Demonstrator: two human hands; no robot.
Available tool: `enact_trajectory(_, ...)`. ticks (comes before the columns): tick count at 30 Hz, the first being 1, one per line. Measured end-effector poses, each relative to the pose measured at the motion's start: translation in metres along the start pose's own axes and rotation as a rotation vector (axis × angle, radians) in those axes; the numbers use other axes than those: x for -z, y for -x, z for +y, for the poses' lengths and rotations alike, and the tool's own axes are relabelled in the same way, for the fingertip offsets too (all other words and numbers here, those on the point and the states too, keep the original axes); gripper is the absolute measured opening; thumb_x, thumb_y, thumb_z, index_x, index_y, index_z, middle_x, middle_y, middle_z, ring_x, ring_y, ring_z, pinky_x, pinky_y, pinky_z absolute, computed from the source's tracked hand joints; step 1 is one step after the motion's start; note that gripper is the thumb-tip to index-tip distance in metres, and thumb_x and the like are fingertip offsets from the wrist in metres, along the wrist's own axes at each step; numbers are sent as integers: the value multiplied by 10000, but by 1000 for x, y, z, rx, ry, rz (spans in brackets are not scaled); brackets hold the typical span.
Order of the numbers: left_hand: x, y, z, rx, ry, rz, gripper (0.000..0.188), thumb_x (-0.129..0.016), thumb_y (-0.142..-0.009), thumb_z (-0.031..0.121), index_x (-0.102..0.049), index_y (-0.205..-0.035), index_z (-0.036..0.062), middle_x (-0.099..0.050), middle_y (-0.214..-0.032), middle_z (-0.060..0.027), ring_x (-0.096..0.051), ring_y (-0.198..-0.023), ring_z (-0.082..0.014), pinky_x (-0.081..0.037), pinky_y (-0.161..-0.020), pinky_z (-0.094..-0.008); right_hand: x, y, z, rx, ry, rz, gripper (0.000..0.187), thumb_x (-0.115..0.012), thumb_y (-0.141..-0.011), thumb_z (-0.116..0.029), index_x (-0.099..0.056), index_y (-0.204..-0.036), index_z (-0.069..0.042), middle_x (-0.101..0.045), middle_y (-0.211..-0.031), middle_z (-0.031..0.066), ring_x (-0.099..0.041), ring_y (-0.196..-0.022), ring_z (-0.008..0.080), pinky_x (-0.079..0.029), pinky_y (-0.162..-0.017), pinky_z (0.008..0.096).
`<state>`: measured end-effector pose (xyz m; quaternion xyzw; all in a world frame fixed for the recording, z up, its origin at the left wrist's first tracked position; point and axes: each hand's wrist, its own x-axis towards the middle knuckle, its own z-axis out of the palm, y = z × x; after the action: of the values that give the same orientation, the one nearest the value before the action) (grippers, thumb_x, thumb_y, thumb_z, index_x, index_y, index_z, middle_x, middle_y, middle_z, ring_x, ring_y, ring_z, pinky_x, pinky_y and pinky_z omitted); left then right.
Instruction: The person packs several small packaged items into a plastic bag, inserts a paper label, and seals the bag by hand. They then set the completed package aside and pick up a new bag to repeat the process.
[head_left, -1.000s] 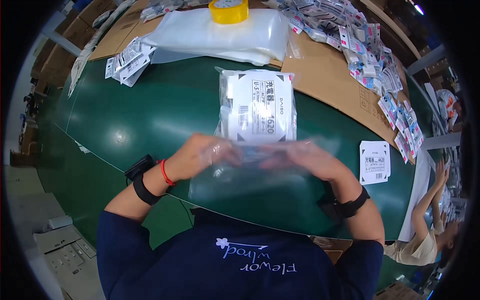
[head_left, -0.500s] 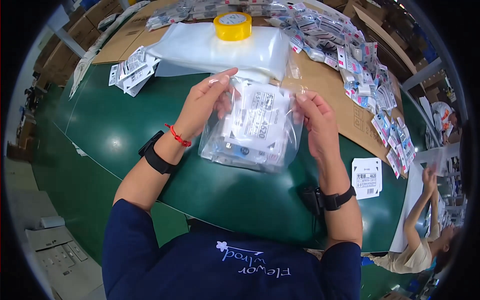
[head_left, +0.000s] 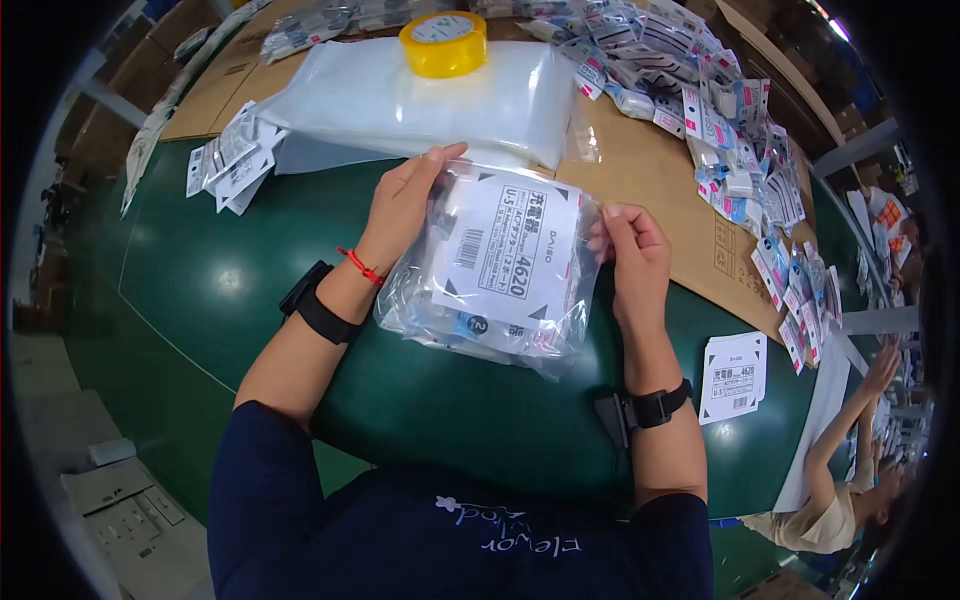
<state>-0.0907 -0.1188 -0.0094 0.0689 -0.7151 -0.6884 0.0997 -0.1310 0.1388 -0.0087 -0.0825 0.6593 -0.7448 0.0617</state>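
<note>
Between my hands is a clear plastic bag (head_left: pixel 405 318) holding small packaged goods, with a printed white card (head_left: pixel 487 262) lying flat on top inside. My left hand (head_left: pixel 405 200) grips the bag's upper left edge; its thumb points up along the rim and the other fingers are partly hidden behind the film. At the upper right edge my right hand (head_left: pixel 638 250) pinches the plastic between thumb and fingers. The bag's lower end lies over the green table (head_left: pixel 230 290), tilted slightly; whether it touches the surface I cannot tell.
Beyond the bag lies a stack of clear bags (head_left: pixel 350 100) with a yellow tape roll (head_left: pixel 443 45) on it. White cards lie left (head_left: pixel 235 160) and right (head_left: pixel 733 378). Many packaged goods (head_left: pixel 725 130) cover the cardboard (head_left: pixel 640 190). A co-worker (head_left: pixel 820 510) is at far right.
The bag has turned its card more squarely upward, and the film looks flatter at the top. My left hand has shifted slightly; both hands keep hold. The view has moved a little.
</note>
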Motion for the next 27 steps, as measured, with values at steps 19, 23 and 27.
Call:
enact_trajectory(19,0,15,-21,-434,-684,259,271,-515,-942,131,-582,-1126,-55,-598,-1023,-177,-594,-911,-280,-476,-786,-345,0,4,6,168,486,-9,402,-566,-927,-96,-410,-1285,0,-529,-1011,61,-535,-778,61,-450,-715,199)
enact_trajectory(23,11,24,-15,114,-142,67,311,-475,-989,212,-582,-1183,-7,-609,-955,-55,-562,-820,-123,-484,-745,-285,-9,3,-17,316,401,44,339,-577,-907,-88,-496,-1217,21,-567,-1056,100,-572,-910,142,-466,-792,263)
enact_trajectory(27,16,39,-8,231,110,-11,363,-449,-1003,293,-602,-1169,10,-607,-959,-13,-539,-837,-71,-477,-754,-253,-64,28,-47,837,1168,-179,290,-576,-888,-93,-577,-1149,31,-569,-1187,145,-556,-1074,263,-434,-927,379)
